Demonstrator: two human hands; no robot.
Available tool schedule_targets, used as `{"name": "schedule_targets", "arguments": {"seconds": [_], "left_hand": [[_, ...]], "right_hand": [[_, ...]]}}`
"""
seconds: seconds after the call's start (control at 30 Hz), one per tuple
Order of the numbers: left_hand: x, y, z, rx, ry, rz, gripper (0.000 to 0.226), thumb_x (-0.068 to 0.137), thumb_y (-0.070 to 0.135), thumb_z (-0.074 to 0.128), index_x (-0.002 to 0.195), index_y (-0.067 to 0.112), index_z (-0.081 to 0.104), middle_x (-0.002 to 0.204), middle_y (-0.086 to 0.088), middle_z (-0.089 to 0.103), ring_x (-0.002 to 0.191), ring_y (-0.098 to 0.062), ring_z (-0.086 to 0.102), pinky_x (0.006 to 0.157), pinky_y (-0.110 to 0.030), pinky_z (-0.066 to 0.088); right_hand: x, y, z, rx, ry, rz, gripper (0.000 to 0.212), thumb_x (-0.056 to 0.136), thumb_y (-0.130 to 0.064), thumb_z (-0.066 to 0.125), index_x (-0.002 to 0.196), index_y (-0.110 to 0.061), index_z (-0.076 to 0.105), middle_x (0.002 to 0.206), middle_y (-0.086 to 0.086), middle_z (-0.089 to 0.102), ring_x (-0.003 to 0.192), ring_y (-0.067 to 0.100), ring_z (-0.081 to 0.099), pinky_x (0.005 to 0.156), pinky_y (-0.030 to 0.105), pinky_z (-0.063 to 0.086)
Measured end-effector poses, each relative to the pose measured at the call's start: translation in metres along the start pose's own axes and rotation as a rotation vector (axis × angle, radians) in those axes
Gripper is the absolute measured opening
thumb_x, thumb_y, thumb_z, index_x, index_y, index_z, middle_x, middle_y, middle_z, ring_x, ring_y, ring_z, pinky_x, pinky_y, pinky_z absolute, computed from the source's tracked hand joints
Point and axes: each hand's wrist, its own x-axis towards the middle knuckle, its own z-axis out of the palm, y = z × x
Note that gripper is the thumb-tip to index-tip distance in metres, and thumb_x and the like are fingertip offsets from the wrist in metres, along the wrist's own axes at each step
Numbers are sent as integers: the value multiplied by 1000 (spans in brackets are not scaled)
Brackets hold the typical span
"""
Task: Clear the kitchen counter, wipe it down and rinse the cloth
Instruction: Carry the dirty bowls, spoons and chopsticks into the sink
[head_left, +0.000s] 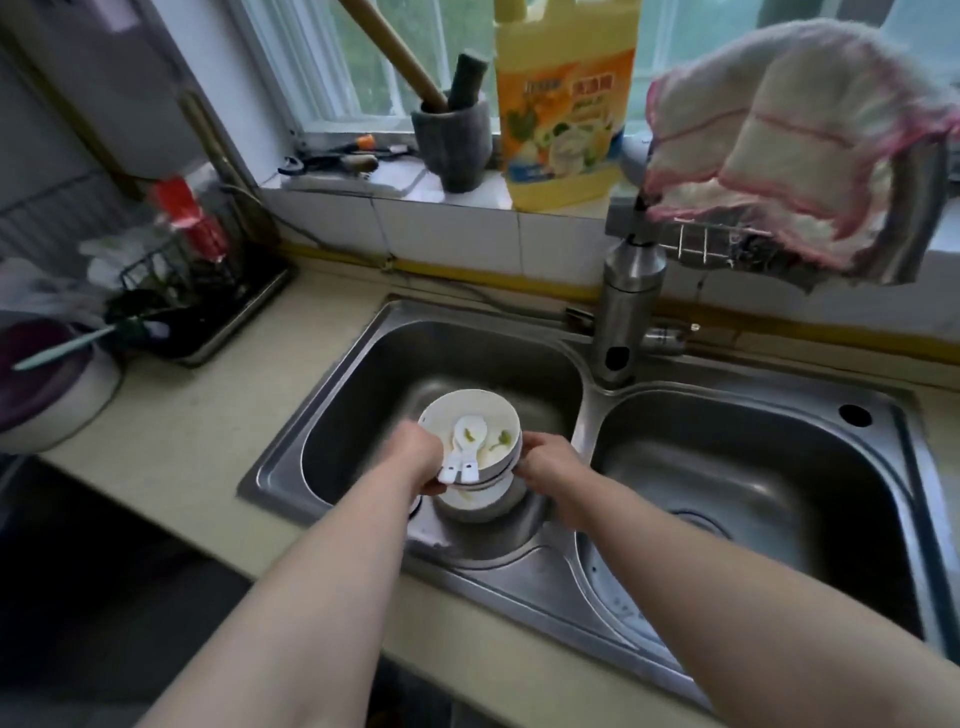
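Note:
A stack of white bowls (483, 415) with white spoons (465, 441) and green food scraps in the top one hangs low inside the left basin of the steel double sink (363, 364). My left hand (421, 457) grips the stack's left side and my right hand (550, 462) its right side. A white cloth with pink stripes (789, 150) is draped over a rack at the upper right, above the tap (623, 322). The beige counter (192, 431) runs to the left of the sink.
A dark drying rack with a red item (192, 291) and a purple-lidded pot with a teal utensil (47, 374) stand on the left counter. A yellow detergent jug (561, 104) and a stone mortar (454, 140) sit on the window sill. The right basin (753, 493) holds no dishes.

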Motion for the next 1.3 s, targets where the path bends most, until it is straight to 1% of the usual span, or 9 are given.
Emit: {"name": "schedule_targets", "arguments": {"seconds": [0.1,0.2,0.33,0.47,0.6,0.77,0.97,1.17,1.3], "left_hand": [[23,-12,8,30,18,-32,35,91,-2,37,120,-1,58,102,-21,59,67,-36,65,44,-35,57],[48,-26,19,33,26,-45,38,86,-1,41,119,0,59,105,-23,61,80,-41,67,60,-51,60],[76,-43,35,101,57,-48,42,74,9,46,112,7,63,108,-20,66,90,-42,67,75,-50,59],[87,-47,45,68,58,-73,41,79,2,47,118,2,60,120,-25,60,101,-44,63,80,-52,57],[84,-46,47,89,61,-96,39,82,3,49,119,0,62,120,-24,62,105,-42,62,82,-47,58],[89,-50,49,92,45,-132,40,77,7,50,114,3,66,113,-22,66,97,-41,66,80,-44,59],[97,-58,54,81,41,-137,44,72,7,50,113,2,67,107,-22,68,95,-42,67,79,-45,59],[95,-50,53,133,-36,-223,33,86,7,48,115,0,60,104,-25,68,88,-43,68,70,-48,61],[74,-28,47,269,79,-164,50,91,22,49,137,4,43,137,-22,47,123,-39,49,101,-43,44]], "right_hand": [[17,7,7,-64,-18,79,44,89,5,44,127,-11,60,103,5,61,86,13,54,63,18,42],[26,11,14,-38,-2,147,44,91,10,40,127,-7,58,101,7,57,95,18,52,61,17,42],[39,19,28,-72,29,202,38,85,7,46,117,-4,64,107,12,67,102,26,63,86,33,53],[45,20,31,-15,60,250,29,89,0,45,111,-5,63,74,0,53,63,11,46,56,19,39],[49,20,27,145,123,336,11,90,-6,49,96,-12,55,66,3,41,58,12,38,56,23,36],[52,22,25,315,165,380,14,94,-6,45,83,-11,52,53,2,39,40,11,37,45,22,28],[52,21,29,324,126,399,9,94,-7,46,89,-12,52,66,3,42,56,13,38,54,23,36],[55,23,17,216,197,217,41,85,3,54,122,-13,60,114,8,60,108,23,57,97,32,48],[42,13,8,187,204,93,33,88,-1,60,119,-12,62,111,7,65,101,17,62,94,31,52]]}}
